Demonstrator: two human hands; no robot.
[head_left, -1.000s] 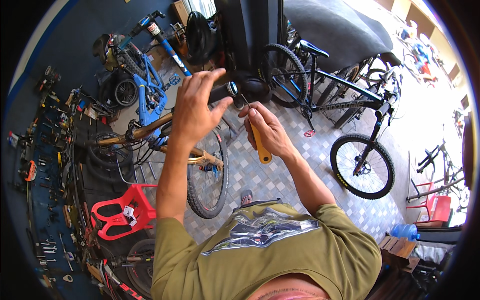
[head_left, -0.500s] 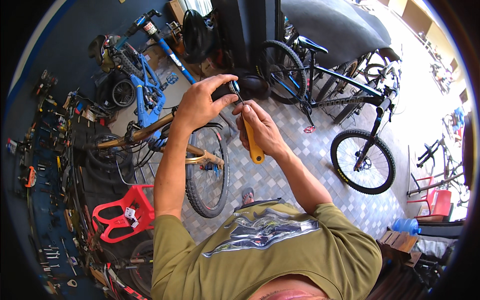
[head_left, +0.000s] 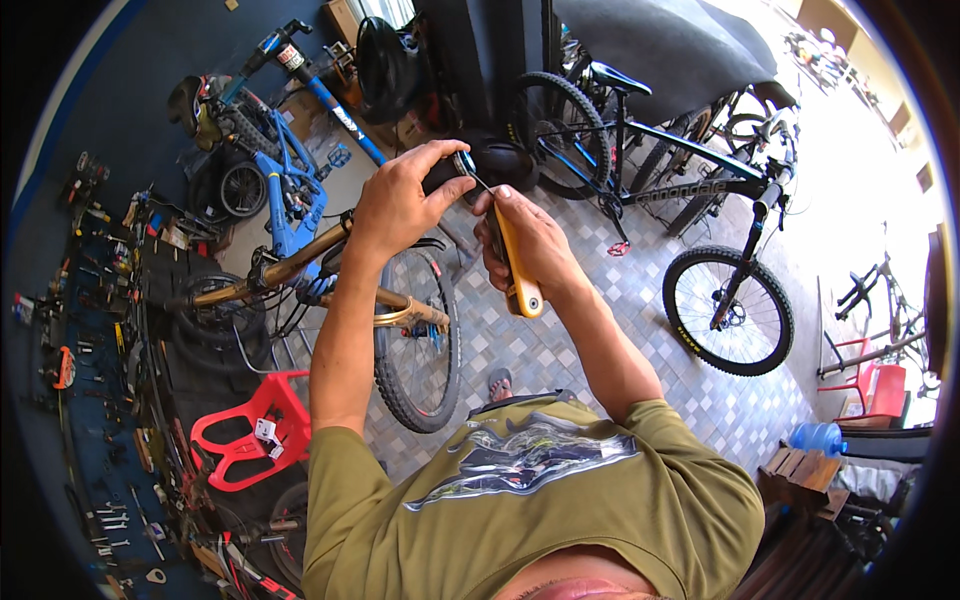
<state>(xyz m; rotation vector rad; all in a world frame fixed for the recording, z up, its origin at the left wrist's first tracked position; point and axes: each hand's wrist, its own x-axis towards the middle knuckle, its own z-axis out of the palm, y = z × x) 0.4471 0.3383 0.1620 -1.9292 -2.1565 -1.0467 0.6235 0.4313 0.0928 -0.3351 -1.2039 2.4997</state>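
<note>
My left hand [head_left: 400, 195] is closed around a short black cylindrical part [head_left: 440, 177] with a shiny ring [head_left: 463, 163] at its end; most of it is hidden by the fingers and thumb, so its kind is unclear. In my right hand [head_left: 533, 240] is a yellow-handled folding hex key set [head_left: 523, 280], the handle slanting down under the palm. One thin key [head_left: 481, 184] sticks out of it toward the ring, and its tip meets or nearly meets the part there. Both hands are raised in front of my chest.
A gold bicycle frame [head_left: 325, 240] with a wheel [head_left: 418, 340] stands left of centre, a blue bike frame [head_left: 292, 190] behind it. A black mountain bike [head_left: 690, 180] stands on the right. A red plastic chair [head_left: 250, 435] is at lower left, beside a wall of tools [head_left: 95, 340].
The yellow handle has turned in my right hand, its lower end swinging a little to the right. My right wrist has rolled slightly. My left hand keeps its grip on the black part.
</note>
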